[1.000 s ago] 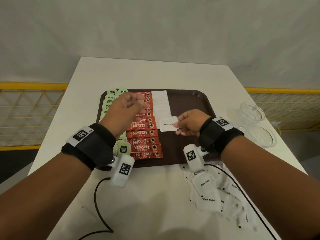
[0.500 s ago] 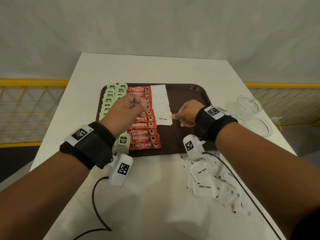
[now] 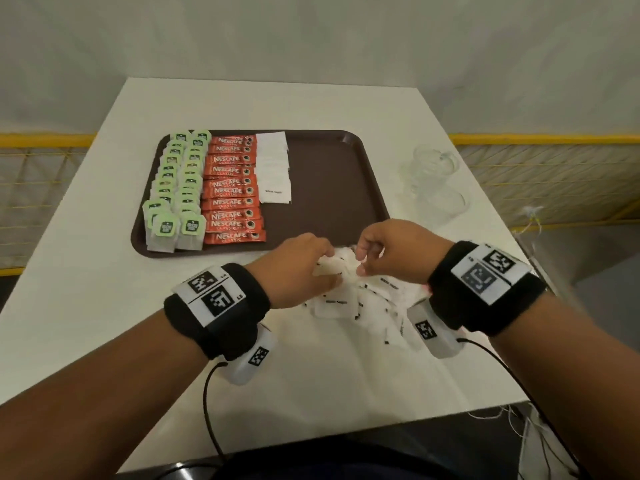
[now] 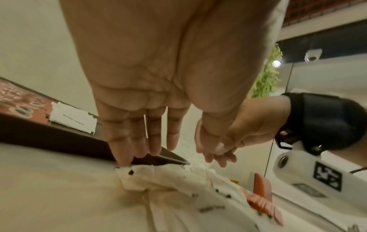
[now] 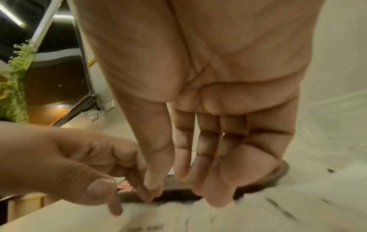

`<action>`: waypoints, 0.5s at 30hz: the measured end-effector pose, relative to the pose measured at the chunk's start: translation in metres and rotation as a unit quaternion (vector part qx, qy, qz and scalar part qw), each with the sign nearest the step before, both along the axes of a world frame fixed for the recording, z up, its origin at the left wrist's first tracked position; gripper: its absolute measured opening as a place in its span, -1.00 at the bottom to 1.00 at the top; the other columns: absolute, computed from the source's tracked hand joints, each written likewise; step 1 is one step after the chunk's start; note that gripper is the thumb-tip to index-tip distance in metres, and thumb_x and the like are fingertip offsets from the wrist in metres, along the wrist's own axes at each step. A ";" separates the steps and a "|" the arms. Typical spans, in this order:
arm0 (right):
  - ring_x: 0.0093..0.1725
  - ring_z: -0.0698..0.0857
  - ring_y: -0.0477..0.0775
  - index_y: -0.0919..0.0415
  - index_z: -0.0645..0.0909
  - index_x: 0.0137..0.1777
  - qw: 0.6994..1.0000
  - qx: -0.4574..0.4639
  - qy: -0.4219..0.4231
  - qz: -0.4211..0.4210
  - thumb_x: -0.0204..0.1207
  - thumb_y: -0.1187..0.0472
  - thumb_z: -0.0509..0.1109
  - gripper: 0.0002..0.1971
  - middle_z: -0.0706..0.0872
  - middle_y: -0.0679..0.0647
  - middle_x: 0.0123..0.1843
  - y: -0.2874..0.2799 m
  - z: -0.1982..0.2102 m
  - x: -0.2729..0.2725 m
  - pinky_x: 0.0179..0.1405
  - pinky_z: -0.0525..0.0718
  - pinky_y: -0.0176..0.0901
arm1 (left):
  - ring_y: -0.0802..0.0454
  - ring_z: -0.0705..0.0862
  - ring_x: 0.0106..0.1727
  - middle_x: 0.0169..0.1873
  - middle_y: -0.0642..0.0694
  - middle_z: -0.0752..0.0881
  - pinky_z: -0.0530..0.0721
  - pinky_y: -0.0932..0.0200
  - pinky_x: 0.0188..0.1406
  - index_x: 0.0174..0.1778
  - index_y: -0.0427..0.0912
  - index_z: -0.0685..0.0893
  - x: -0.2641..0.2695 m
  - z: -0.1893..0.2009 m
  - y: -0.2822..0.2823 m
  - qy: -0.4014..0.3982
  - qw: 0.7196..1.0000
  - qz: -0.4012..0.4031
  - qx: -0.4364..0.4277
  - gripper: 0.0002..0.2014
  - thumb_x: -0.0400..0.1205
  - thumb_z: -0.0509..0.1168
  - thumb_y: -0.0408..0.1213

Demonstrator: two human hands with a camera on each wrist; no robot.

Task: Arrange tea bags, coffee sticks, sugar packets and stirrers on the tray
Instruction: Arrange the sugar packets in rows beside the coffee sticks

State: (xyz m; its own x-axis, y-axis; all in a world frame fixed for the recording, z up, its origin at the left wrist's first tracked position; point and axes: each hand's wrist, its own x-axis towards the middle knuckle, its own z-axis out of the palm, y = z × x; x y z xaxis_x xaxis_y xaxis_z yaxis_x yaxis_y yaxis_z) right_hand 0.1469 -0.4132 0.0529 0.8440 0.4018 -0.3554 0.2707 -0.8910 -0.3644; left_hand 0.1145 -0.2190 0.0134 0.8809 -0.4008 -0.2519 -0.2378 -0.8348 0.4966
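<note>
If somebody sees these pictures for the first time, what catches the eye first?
The brown tray with neat columns: green tea bags on the left, red coffee sticks beside them, then white sugar packets. In front of it, both hands reach into a loose sugar pile.

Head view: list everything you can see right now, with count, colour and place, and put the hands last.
Tray: one, dark brown, middle of the table.
Tea bags: two columns, green tags, tray's left side; count unclear.
Coffee sticks: one column of about eleven, red, beside the tea bags.
Sugar packets on tray: short overlapping column, white, right of the coffee sticks.
Loose sugar packets: a pile, white, on the table in front of the tray.
Clear cups: apparently two, transparent, right of the tray.
Table: one, white.
Left hand: fingers down on the loose pile.
Right hand: fingers down on the same pile.
</note>
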 end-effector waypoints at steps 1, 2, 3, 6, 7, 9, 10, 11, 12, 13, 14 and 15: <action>-0.11 0.62 -0.05 0.05 0.67 0.02 1.000 -0.016 0.002 0.010 0.40 0.01 0.58 -0.74 0.70 -0.07 -0.10 -0.005 -0.005 -0.007 -0.26 0.47 -0.33 | -0.02 0.55 0.31 0.34 -0.02 0.55 0.56 0.03 0.30 0.48 -0.04 0.49 -0.003 -0.003 -0.005 0.002 1.000 -0.006 0.026 -0.39 0.58 0.36 0.20; -0.11 0.61 -0.06 0.02 0.65 0.05 1.000 -0.025 0.009 0.015 0.37 -0.02 0.59 -0.70 0.69 -0.08 -0.08 -0.009 -0.010 -0.013 -0.27 0.44 -0.30 | -0.06 0.52 0.34 0.36 -0.02 0.52 0.53 0.00 0.34 0.51 -0.04 0.46 -0.007 -0.006 -0.009 0.000 0.999 -0.011 0.052 -0.30 0.52 0.39 0.26; -0.11 0.59 -0.07 -0.01 0.62 0.08 0.999 -0.029 0.014 0.016 0.35 -0.04 0.60 -0.64 0.67 -0.08 -0.07 -0.013 -0.014 -0.018 -0.26 0.43 -0.26 | -0.09 0.49 0.37 0.38 -0.03 0.50 0.51 -0.03 0.35 0.52 -0.04 0.44 -0.009 -0.009 -0.013 -0.003 0.997 -0.013 0.074 -0.22 0.47 0.41 0.31; -0.08 0.57 -0.04 -0.03 0.55 0.20 0.999 -0.025 0.011 0.017 0.31 -0.04 0.63 -0.51 0.60 -0.08 -0.03 -0.018 -0.023 -0.029 -0.19 0.43 -0.21 | -0.12 0.44 0.42 0.46 -0.05 0.46 0.49 -0.09 0.41 0.57 -0.05 0.37 -0.014 -0.016 -0.022 -0.004 0.993 -0.005 0.116 -0.10 0.40 0.43 0.36; -0.07 0.56 -0.03 -0.02 0.54 0.22 1.000 -0.023 0.003 0.021 0.30 -0.03 0.64 -0.48 0.58 -0.08 -0.02 -0.018 -0.025 -0.032 -0.17 0.42 -0.21 | -0.13 0.42 0.44 0.48 -0.06 0.46 0.48 -0.12 0.43 0.57 -0.05 0.37 -0.015 -0.018 -0.024 -0.006 0.992 0.000 0.125 -0.10 0.40 0.43 0.36; -0.05 0.56 -0.01 0.00 0.54 0.24 0.999 -0.022 -0.010 0.027 0.31 0.00 0.64 -0.48 0.54 -0.06 0.01 -0.018 -0.029 -0.037 -0.15 0.42 -0.21 | -0.15 0.42 0.44 0.48 -0.07 0.48 0.46 -0.13 0.44 0.56 -0.07 0.39 -0.017 -0.020 -0.028 -0.008 0.991 0.015 0.130 -0.14 0.43 0.43 0.32; -0.04 0.56 0.00 0.01 0.55 0.23 0.999 -0.020 -0.015 0.029 0.31 0.01 0.63 -0.49 0.53 -0.05 0.02 -0.018 -0.031 -0.039 -0.14 0.41 -0.21 | -0.16 0.42 0.44 0.47 -0.08 0.49 0.45 -0.12 0.44 0.55 -0.07 0.40 -0.019 -0.021 -0.029 -0.008 0.992 0.025 0.127 -0.16 0.44 0.44 0.30; -0.03 0.56 0.01 0.02 0.56 0.22 0.999 -0.019 -0.021 0.031 0.33 0.01 0.63 -0.51 0.53 -0.04 0.03 -0.018 -0.034 -0.041 -0.12 0.42 -0.21 | -0.17 0.43 0.44 0.46 -0.08 0.49 0.44 -0.12 0.45 0.56 -0.08 0.40 -0.020 -0.021 -0.030 -0.008 0.992 0.034 0.124 -0.17 0.46 0.45 0.27; -0.02 0.57 0.02 0.03 0.56 0.20 0.999 -0.017 -0.027 0.034 0.34 0.01 0.62 -0.53 0.53 -0.02 0.05 -0.017 -0.036 -0.043 -0.10 0.43 -0.22 | -0.17 0.43 0.44 0.46 -0.09 0.49 0.44 -0.12 0.45 0.57 -0.08 0.39 -0.022 -0.022 -0.031 -0.010 0.992 0.041 0.121 -0.17 0.47 0.46 0.24; -0.01 0.57 0.02 0.04 0.57 0.18 0.999 -0.016 -0.035 0.037 0.35 0.01 0.61 -0.56 0.53 0.00 0.06 -0.017 -0.039 -0.045 -0.08 0.43 -0.22 | -0.17 0.43 0.43 0.46 -0.09 0.49 0.45 -0.12 0.45 0.58 -0.08 0.38 -0.025 -0.022 -0.032 -0.015 0.992 0.048 0.116 -0.17 0.47 0.47 0.22; -0.02 0.56 0.02 0.05 0.58 0.17 0.998 -0.014 -0.042 0.040 0.36 0.01 0.60 -0.58 0.52 0.01 0.07 -0.016 -0.041 -0.047 -0.07 0.44 -0.22 | -0.17 0.44 0.42 0.46 -0.10 0.49 0.46 -0.11 0.44 0.59 -0.07 0.37 -0.027 -0.022 -0.032 -0.018 0.992 0.056 0.112 -0.16 0.46 0.49 0.20; -0.02 0.55 0.01 0.06 0.58 0.16 0.998 -0.012 -0.048 0.043 0.38 0.00 0.58 -0.60 0.52 0.02 0.07 -0.016 -0.042 -0.048 -0.06 0.44 -0.22 | -0.17 0.45 0.40 0.44 -0.10 0.50 0.47 -0.10 0.42 0.59 -0.07 0.38 -0.029 -0.023 -0.032 -0.021 0.992 0.063 0.109 -0.16 0.45 0.51 0.18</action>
